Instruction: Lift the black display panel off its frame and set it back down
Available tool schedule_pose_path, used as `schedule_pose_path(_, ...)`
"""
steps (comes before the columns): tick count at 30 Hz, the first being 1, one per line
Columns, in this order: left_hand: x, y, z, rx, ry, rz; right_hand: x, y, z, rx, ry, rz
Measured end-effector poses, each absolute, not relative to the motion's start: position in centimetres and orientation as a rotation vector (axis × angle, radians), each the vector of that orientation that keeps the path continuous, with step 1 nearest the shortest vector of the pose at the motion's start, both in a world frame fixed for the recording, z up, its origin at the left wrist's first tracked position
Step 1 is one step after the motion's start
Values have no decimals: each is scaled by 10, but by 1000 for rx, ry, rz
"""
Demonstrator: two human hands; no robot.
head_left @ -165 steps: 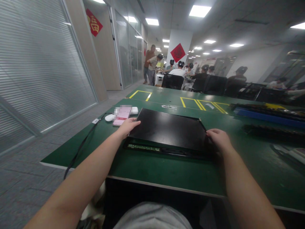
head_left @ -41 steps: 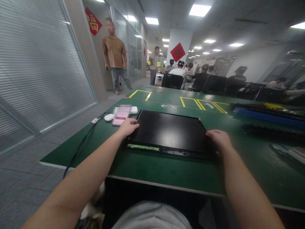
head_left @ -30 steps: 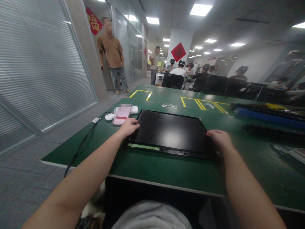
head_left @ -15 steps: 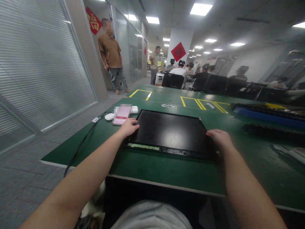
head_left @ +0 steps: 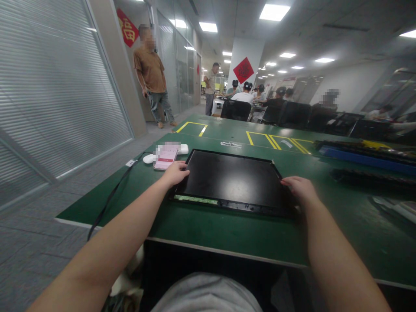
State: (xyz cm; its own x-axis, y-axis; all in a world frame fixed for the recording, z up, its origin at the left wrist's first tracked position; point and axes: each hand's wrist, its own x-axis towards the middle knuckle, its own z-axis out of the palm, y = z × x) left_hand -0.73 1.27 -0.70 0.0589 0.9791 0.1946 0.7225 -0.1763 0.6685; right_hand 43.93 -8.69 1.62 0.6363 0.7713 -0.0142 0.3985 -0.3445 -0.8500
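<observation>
A black flat display panel [head_left: 232, 177] lies flat on the green table [head_left: 227, 229], with a thin green circuit strip [head_left: 195, 199] along its near edge. My left hand [head_left: 175, 173] grips the panel's left edge, fingers curled over it. My right hand [head_left: 300, 189] holds the panel's right edge. Both forearms reach out over the table's front edge.
A pink phone [head_left: 165, 157] and white devices [head_left: 183, 149] with a black cable [head_left: 110, 197] lie left of the panel. Blue and black trays [head_left: 364, 157] sit at the right. A person in a brown shirt [head_left: 151, 73] stands in the aisle; several people sit at the back.
The panel, earlier raised at its near edge, now lies flat on the table. A person in a brown shirt has walked up the aisle and stopped. My hands stay on the panel's edges.
</observation>
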Motion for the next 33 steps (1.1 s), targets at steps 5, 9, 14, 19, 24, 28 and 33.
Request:
schedule_pose_path(5, -7, 12, -6, 1980, 1691, 866, 445, -83, 9, -1948, -892, 527)
schedule_pose_path(9, -8, 11, -5, 1980, 1692, 873, 446, -82, 8, -1939, -889, 514)
schedule_pose_path(14, -9, 12, -6, 1993, 1695, 847, 442, -84, 11, -1935, -842, 544)
schedule_pose_path(19, -10, 13, -8, 2025, 1686, 846, 445, -84, 8, -1915, -861, 553)
schedule_pose_path(24, -11, 12, -9, 2044, 1686, 836, 445, -83, 8, -2017, -924, 475)
schedule_pose_path(28, -9, 10, -8, 2043, 1706, 822, 447, -82, 7, -2063, -938, 444)
schedule_pose_path(33, -8, 9, -7, 2050, 1695, 845, 451, -79, 2, -2088, -965, 418)
